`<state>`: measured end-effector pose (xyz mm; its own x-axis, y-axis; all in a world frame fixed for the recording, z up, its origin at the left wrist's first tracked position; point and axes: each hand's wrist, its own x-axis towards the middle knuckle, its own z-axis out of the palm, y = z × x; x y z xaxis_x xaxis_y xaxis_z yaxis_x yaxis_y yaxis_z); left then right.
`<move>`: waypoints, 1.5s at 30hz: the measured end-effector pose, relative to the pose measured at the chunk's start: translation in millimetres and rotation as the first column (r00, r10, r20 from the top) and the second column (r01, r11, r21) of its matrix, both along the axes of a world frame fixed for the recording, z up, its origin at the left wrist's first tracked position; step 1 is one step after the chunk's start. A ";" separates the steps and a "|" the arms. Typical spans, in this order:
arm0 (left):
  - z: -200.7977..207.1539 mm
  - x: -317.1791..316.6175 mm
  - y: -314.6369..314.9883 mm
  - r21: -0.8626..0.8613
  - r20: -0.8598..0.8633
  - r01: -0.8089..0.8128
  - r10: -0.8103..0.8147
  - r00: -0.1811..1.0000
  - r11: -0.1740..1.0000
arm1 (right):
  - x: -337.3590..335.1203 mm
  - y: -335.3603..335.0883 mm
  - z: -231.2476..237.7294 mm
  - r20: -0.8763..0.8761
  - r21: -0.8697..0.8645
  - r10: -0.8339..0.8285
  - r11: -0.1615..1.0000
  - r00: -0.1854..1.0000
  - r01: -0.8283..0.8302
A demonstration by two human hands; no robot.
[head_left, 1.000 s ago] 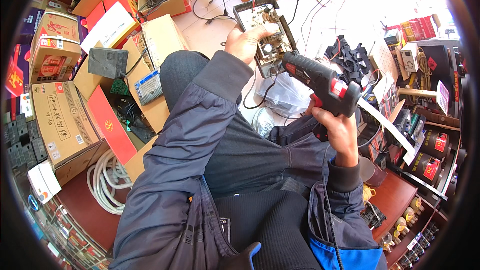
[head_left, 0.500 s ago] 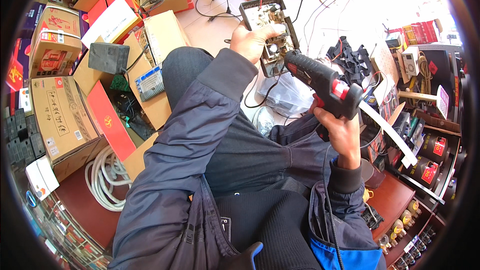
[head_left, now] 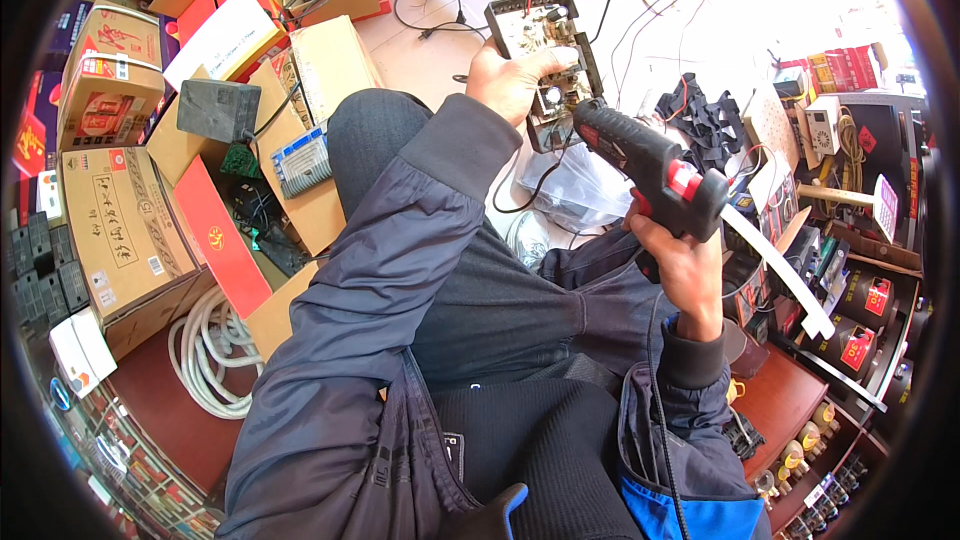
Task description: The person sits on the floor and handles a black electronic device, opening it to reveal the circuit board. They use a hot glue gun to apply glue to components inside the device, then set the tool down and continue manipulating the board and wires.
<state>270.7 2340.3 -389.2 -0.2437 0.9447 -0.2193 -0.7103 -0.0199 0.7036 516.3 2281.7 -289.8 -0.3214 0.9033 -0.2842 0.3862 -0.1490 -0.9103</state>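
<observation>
Held out in front of me, my left hand [head_left: 508, 82] grips an open black plastic case [head_left: 497, 17], its thumb laid across the inside. A pale circuit board [head_left: 545, 35] crowded with components sits in the case, and a thin red wire shows at its top. My right hand [head_left: 682, 260] is wrapped round the grip of a black-and-red pistol-shaped tool [head_left: 630, 145]. The tool's front end points up and left, close to the case's lower right edge; whether they touch, I cannot tell. Its tip and exact kind are unclear. A black cable [head_left: 540, 185] hangs below the case.
Cardboard boxes [head_left: 125, 230], a grey adapter block [head_left: 218, 110] and a coiled white hose [head_left: 205, 355] crowd my left. A clear plastic bag [head_left: 575, 190] lies beyond my legs. Black plastic pieces [head_left: 700, 120] and loaded shelves [head_left: 860, 330] are on the right. Loose cables [head_left: 460, 15] cross the floor.
The case and both hands have shifted very slightly to the right in the picture. Both grips look the same, and the tool stays beside the case.
</observation>
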 end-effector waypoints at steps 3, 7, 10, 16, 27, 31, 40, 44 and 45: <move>0.5 -0.2 -0.5 -0.022 0.007 -0.001 0.001 1.000 1.000 | 2.3 0.5 5.5 0.029 -0.053 0.011 0.999 1.000 -0.009; -0.2 -1.8 -0.9 -0.018 -0.024 0.047 -0.047 0.999 0.999 | -1.1 -1.6 6.6 -0.009 -0.015 -0.016 1.000 1.000 0.016; -2.4 -1.2 -0.6 -0.027 -0.018 0.031 -0.032 0.999 0.999 | -3.9 -2.4 6.7 -0.024 0.020 -0.032 0.999 0.999 0.032; -9.5 -3.9 3.2 -0.039 0.050 0.051 -0.049 0.998 0.998 | 0.4 -1.1 9.6 0.003 -0.026 -0.019 0.999 1.000 0.019; -5.5 -1.9 0.8 -0.073 0.105 0.027 -0.020 0.994 0.997 | 7.4 1.0 3.9 -0.009 -0.017 0.017 1.000 1.000 -0.017; -6.7 -3.2 1.3 -0.095 0.087 0.017 -0.009 0.996 0.995 | 7.5 -0.1 5.1 -0.021 0.004 0.010 1.000 1.000 -0.010; -15.7 -8.2 6.9 -0.094 0.188 0.020 -0.002 0.982 0.995 | 10.6 -0.5 9.5 -0.142 -0.004 -0.008 1.000 0.990 0.007; -14.9 -8.1 6.4 -0.124 0.269 0.032 0.003 0.963 0.992 | 13.1 -0.5 11.8 -0.185 -0.004 -0.063 0.998 0.981 0.063; -14.6 -8.2 6.0 -0.127 0.298 0.035 0.005 0.955 0.991 | 13.1 -0.4 11.4 -0.194 -0.001 -0.096 0.995 0.976 0.098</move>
